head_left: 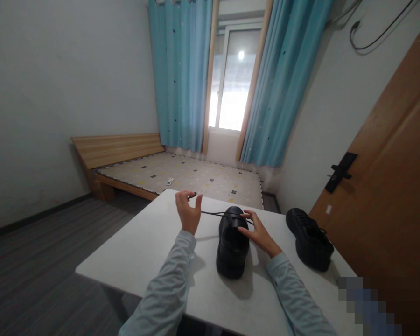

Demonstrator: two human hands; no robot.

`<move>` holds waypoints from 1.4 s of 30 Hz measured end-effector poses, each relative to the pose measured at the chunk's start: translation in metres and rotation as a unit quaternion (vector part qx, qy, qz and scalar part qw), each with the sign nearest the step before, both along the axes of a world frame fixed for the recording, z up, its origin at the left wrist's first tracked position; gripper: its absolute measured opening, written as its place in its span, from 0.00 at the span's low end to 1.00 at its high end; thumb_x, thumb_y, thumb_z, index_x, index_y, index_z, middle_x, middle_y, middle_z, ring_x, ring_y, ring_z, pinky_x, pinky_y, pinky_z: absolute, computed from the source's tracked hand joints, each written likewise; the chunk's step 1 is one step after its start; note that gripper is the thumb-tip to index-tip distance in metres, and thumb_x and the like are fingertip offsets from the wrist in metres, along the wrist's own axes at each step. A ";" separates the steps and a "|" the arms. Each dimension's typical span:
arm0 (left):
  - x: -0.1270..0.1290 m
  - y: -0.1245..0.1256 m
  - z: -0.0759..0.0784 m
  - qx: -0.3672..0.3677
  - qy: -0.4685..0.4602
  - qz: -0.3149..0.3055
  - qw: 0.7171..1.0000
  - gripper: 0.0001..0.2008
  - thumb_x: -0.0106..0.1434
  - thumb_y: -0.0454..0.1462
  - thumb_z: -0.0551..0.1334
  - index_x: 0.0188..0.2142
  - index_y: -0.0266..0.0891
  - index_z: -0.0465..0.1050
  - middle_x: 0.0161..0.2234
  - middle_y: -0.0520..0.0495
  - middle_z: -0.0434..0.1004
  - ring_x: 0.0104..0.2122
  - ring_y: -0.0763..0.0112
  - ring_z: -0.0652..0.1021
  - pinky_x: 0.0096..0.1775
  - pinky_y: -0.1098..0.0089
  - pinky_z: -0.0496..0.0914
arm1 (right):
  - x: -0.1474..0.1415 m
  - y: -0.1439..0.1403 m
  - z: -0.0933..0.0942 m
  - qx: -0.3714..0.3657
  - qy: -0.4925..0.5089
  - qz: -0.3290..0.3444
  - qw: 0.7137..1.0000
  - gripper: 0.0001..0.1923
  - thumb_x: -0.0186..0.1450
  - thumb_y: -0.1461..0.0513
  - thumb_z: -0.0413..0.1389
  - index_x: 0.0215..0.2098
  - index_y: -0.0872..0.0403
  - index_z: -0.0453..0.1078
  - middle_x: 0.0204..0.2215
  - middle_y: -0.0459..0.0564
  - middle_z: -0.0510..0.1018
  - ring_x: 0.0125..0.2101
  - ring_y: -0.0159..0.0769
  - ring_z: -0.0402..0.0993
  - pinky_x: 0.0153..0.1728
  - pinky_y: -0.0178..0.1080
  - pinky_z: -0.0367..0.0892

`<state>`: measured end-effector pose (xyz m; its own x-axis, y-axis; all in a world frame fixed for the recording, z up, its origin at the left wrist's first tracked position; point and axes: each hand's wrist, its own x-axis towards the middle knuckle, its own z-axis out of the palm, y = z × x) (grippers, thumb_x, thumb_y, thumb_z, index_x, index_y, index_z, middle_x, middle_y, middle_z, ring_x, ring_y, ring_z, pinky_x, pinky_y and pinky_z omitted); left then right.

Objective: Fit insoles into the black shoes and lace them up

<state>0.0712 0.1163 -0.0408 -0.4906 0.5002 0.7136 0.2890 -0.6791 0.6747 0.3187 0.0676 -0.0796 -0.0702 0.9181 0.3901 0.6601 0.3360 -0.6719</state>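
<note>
A black lace-up shoe (233,252) stands upright on the white table (126,247), its heel toward me and its toe pointing away. My left hand (188,212) is raised to the left of it, fingers curled around a black shoelace (212,213); a dark bit of it shows at the fingertips. The lace stretches from there across the top of the shoe. At the shoe's right side, my right hand (261,233) has thumb and fingers around the lace near the tongue, the thumb touching the shoe's opening. The exact grip there is partly hidden.
The other black shoe (310,240) sits at the table's right edge. A brown door (381,154) with a black handle stands close on the right. Beyond the table are a low bed (210,175) with a white remote (170,181), and blue curtains (182,74) by a window.
</note>
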 end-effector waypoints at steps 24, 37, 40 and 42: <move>0.036 0.014 -0.042 -0.163 0.247 -0.270 0.916 0.08 0.46 0.29 0.68 0.23 0.45 0.75 0.22 0.47 0.74 0.34 0.60 0.69 0.49 0.59 0.50 | -0.004 0.002 0.000 0.002 0.022 0.026 0.999 0.29 0.55 0.51 0.57 0.51 0.51 0.56 0.48 0.55 0.71 0.51 0.45 0.66 0.52 0.52 0.57; 0.035 0.005 -0.028 -0.233 0.447 -0.077 0.860 0.08 0.64 0.37 0.53 0.35 0.39 0.70 0.36 0.46 0.73 0.40 0.66 0.71 0.41 0.67 0.59 | -0.004 0.001 0.001 -0.002 0.034 0.037 0.999 0.27 0.55 0.51 0.58 0.50 0.50 0.59 0.49 0.54 0.70 0.50 0.46 0.66 0.52 0.51 0.58; 0.031 0.010 -0.027 -0.255 0.377 -0.081 0.887 0.07 0.64 0.35 0.52 0.34 0.38 0.68 0.35 0.46 0.73 0.38 0.68 0.72 0.40 0.69 0.62 | -0.005 -0.001 0.003 -0.013 0.034 0.040 0.999 0.27 0.55 0.51 0.57 0.50 0.50 0.59 0.49 0.54 0.69 0.51 0.45 0.65 0.53 0.51 0.57; 0.027 0.015 -0.027 -0.266 0.318 -0.084 0.906 0.06 0.63 0.34 0.52 0.33 0.37 0.67 0.34 0.46 0.72 0.37 0.69 0.72 0.40 0.70 0.63 | -0.005 -0.002 0.004 -0.019 0.036 0.040 0.998 0.26 0.56 0.51 0.57 0.50 0.50 0.59 0.50 0.54 0.69 0.51 0.45 0.65 0.53 0.51 0.57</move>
<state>0.0982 0.1311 -0.0680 0.0500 0.8862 0.4606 0.6564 -0.3767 0.6536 0.3140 0.0660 -0.0757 -0.1162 0.9250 0.3619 0.5820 0.3587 -0.7298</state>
